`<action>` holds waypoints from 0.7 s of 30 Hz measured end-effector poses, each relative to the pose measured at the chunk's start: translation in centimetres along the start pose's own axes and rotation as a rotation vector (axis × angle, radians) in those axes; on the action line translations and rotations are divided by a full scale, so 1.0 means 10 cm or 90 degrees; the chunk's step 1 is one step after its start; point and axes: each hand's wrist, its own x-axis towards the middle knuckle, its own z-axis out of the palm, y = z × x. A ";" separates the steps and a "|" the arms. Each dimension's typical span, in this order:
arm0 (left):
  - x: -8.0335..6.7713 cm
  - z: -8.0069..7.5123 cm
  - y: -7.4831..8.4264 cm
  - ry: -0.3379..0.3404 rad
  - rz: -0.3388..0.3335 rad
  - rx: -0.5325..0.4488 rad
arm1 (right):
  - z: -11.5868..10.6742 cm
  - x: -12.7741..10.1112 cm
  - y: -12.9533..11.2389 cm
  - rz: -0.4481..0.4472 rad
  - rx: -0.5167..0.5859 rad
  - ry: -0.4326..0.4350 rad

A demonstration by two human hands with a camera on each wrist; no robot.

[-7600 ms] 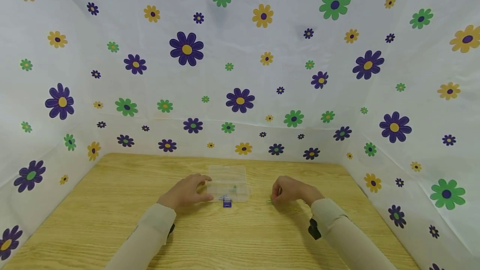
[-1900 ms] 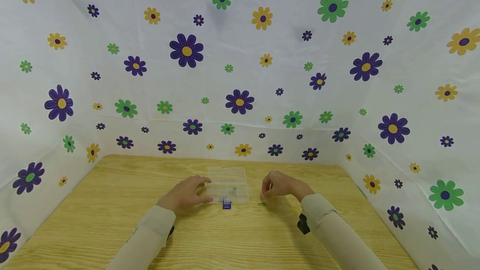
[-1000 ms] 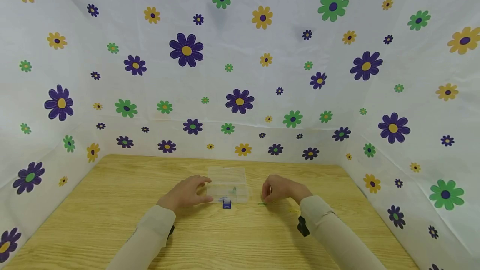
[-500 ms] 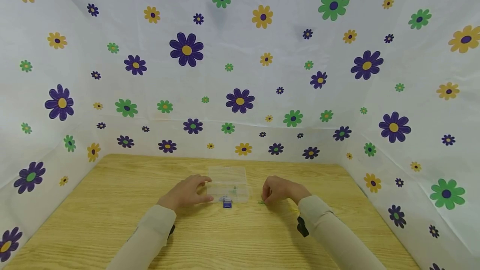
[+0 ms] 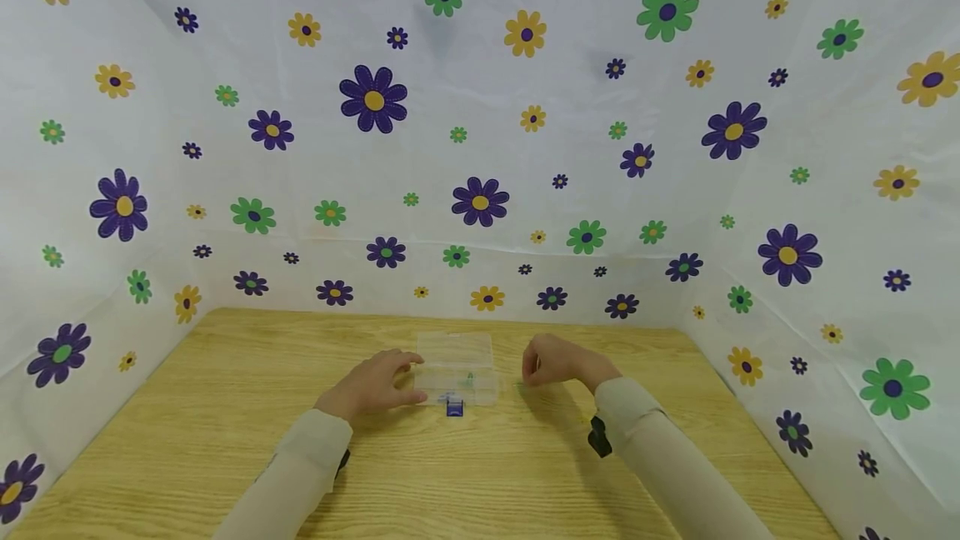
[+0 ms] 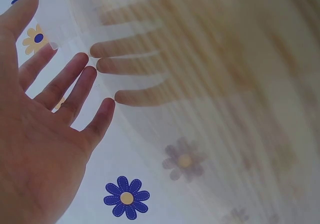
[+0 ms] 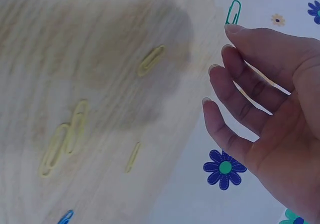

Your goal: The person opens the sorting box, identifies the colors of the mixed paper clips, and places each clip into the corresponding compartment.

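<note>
In the head view a clear plastic box lies open on the table, its lid laid back. It has a purple latch at the front. Inside it are a green paper clip and some small bluish pieces. My left hand is at the box's left side, thumb and forefinger apart at its edge; the left wrist view shows its fingers extended. Right of the box my right hand pinches another green paper clip between thumb and a fingertip, raised off the table.
The right wrist view shows several yellow paper clips scattered on the wooden table, with a blue paper clip at the lower edge. White cloth printed with flowers walls the table at the back and both sides.
My right hand has moved left toward the box, and just now lifted off the table with the green paper clip pinched. My left hand and the box have stayed in place.
</note>
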 end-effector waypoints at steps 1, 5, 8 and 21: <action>0.00 0.00 0.00 -0.001 0.000 -0.001 | -0.01 0.02 -0.01 -0.001 0.001 0.003; -0.01 -0.01 0.02 -0.001 0.001 0.000 | -0.06 0.10 -0.08 0.002 0.003 0.011; -0.02 -0.01 0.02 0.000 0.002 0.003 | -0.08 0.18 -0.14 0.008 -0.002 0.019; -0.02 -0.02 0.03 0.004 0.006 -0.004 | 0.05 0.52 -0.37 0.040 -0.016 0.055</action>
